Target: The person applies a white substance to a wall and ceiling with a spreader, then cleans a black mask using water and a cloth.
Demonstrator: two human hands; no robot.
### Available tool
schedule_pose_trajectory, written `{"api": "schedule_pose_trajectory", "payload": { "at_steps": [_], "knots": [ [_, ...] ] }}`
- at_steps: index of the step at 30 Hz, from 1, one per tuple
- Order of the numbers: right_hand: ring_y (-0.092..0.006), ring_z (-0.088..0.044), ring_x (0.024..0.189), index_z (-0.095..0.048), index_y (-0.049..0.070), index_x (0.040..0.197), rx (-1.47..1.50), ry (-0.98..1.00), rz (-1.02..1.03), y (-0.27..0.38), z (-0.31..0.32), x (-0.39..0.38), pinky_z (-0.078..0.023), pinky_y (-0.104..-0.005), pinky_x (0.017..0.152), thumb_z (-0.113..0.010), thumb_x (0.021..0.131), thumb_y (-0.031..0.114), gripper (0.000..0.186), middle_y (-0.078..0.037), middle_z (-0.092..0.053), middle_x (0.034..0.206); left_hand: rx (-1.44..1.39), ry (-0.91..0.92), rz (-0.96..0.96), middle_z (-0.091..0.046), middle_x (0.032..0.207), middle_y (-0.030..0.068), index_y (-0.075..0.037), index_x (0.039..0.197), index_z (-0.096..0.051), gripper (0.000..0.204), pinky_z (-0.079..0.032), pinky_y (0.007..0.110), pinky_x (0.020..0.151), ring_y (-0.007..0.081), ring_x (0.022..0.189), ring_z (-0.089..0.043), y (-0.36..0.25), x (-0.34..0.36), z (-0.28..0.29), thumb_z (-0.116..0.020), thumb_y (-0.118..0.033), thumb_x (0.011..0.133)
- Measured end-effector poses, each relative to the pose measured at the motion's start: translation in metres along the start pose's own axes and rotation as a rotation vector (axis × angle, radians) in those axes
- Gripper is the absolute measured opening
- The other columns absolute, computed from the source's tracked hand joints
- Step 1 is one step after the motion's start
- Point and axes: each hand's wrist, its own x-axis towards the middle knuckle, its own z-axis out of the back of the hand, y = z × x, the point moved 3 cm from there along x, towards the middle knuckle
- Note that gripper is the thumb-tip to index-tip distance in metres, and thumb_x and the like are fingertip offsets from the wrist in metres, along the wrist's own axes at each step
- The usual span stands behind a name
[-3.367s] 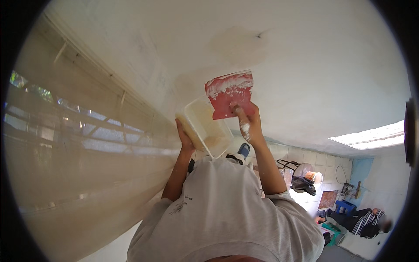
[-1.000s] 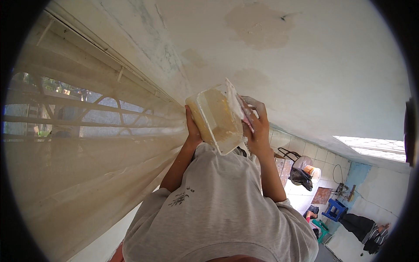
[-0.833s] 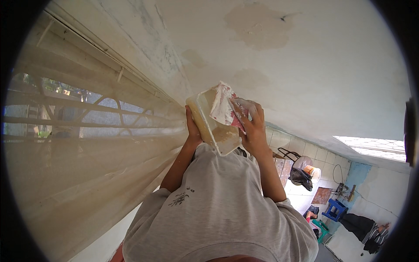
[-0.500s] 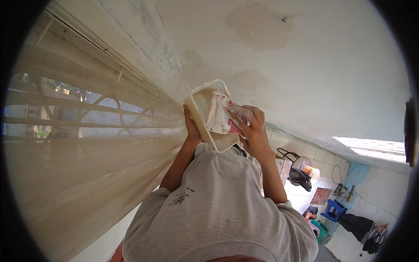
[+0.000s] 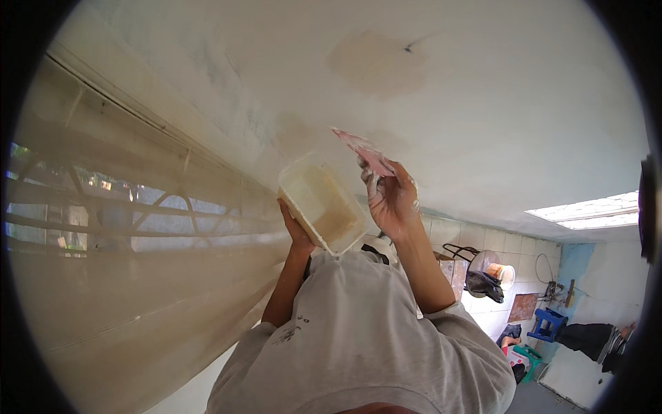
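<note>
My left hand [image 5: 298,231] grips the side of a translucent rectangular plastic tub [image 5: 303,196], which is tilted and has pale residue inside. Held up in my right hand [image 5: 396,203] is a thin reddish putty spreader [image 5: 365,153] with white paste on it, pinched between thumb and fingers. White smears mark my right fingers. The spreader is above and to the right of the tub, apart from it, in front of a whitish wall [image 5: 483,124]. Damp-looking beige patches [image 5: 376,62] show on that wall; whether the spreader touches it I cannot tell.
A sheer curtain [image 5: 158,297] hangs over a barred window at the left. Low on the right are a black bag [image 5: 485,285], an orange-and-white bucket [image 5: 505,276], a blue stool [image 5: 548,324] and a green stool [image 5: 532,362]. Parts of other people show there.
My right hand has lifted the spreader out of the tub, up and to the right, turning it nearly edge-on. The tub has dropped slightly, still in my left hand.
</note>
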Motion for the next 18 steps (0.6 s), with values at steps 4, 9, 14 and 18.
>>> {"api": "schedule_pose_trajectory", "payload": {
  "at_steps": [4, 9, 14, 18],
  "knots": [
    [-0.0224, -0.064, 0.1, -0.041, -0.018, 0.135, 0.29, 0.05, -0.134, 0.004, -0.028, 0.034, -0.061, -0.0284, 0.092, -0.049, 0.102, 0.008, 0.043, -0.024, -0.055, 0.119, -0.079, -0.016, 0.008, -0.048, 0.15, 0.0071, -0.018, 0.155, -0.036, 0.076, -0.044, 0.048, 0.11, 0.0295, 0.134, -0.05, 0.001, -0.003, 0.015, -0.031, -0.071, 0.101],
    [-0.0336, -0.055, 0.119, -0.045, -0.016, 0.135, 0.847, 0.305, -0.106, 0.084, -0.054, 0.062, -0.058, -0.0416, 0.101, -0.044, 0.097, -0.002, 0.041, -0.032, -0.044, 0.134, -0.003, -0.063, 0.002, -0.045, 0.15, 0.0089, -0.016, 0.155, -0.034, 0.082, -0.046, 0.045, 0.109, 0.0277, 0.135, -0.048, 0.002, 0.001, 0.018, -0.031, -0.076, 0.098],
    [-0.029, -0.057, 0.111, -0.041, -0.01, 0.138, 0.869, 0.684, 0.171, 0.126, -0.083, -0.023, -0.058, -0.0431, 0.102, -0.045, 0.095, -0.005, 0.044, -0.017, -0.048, 0.12, -0.028, -0.074, 0.005, -0.045, 0.149, 0.0088, -0.016, 0.154, -0.035, 0.082, -0.046, 0.045, 0.109, 0.0278, 0.134, -0.049, -0.004, 0.001, 0.026, -0.032, -0.076, 0.097],
    [-0.0288, -0.06, 0.109, -0.039, -0.016, 0.134, 0.75, 0.539, 0.229, 0.099, -0.072, -0.04, -0.058, -0.0372, 0.103, -0.045, 0.096, -0.004, 0.04, -0.022, -0.051, 0.117, -0.018, -0.08, -0.025, -0.044, 0.15, 0.0079, -0.017, 0.154, -0.034, 0.081, -0.046, 0.045, 0.109, 0.0279, 0.134, -0.048, -0.005, 0.001, 0.017, -0.032, -0.075, 0.098]
  ]
}}
